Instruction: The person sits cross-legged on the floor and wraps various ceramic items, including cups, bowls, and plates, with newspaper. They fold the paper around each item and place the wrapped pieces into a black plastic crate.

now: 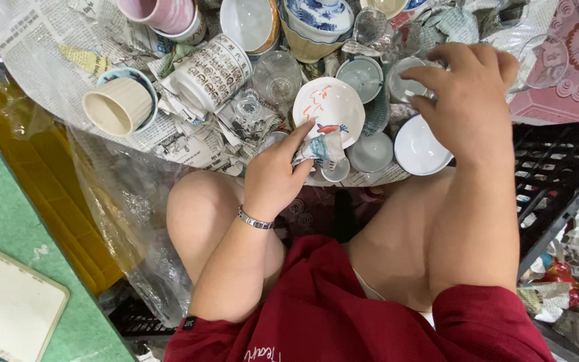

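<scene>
Seated person, head cam looks down over knees at a heap of crockery on newspaper + clear plastic sheet (pixel 112 194). Left hand (pixel 273 177) has thumb & fingers closed on the lower rim of a white saucer w/ orange fish painting (pixel 328 107), holding it tilted up on edge so the painted face shows; saucer sits mid-pile, just in front of the knees, leaning on other pieces. Metal bracelet (pixel 256 220) on that wrist. Right hand (pixel 467 100) hovers, fingers curled, over a small pale cup (pixel 403 77) & beside a plain white bowl (pixel 418 146); fingertips hidden from cam, so can't tell if its grip is closed on anything or just touching. Around: grey-green small bowl (pixel 362 75), clear glasses (pixel 277 75), patterned mug on its side (pixel 212 70), cream ribbed cup on its side (pixel 116 104), pink cup (pixel 159 13), blue-white bowl (pixel 317 17). Pieces nested in crumpled newspaper (pixel 189 137), prob as padding vs chipping. Black plastic crate (pixel 557 167) at right w/ more paper wads, green floor mat (pixel 8 214) at left.
</scene>
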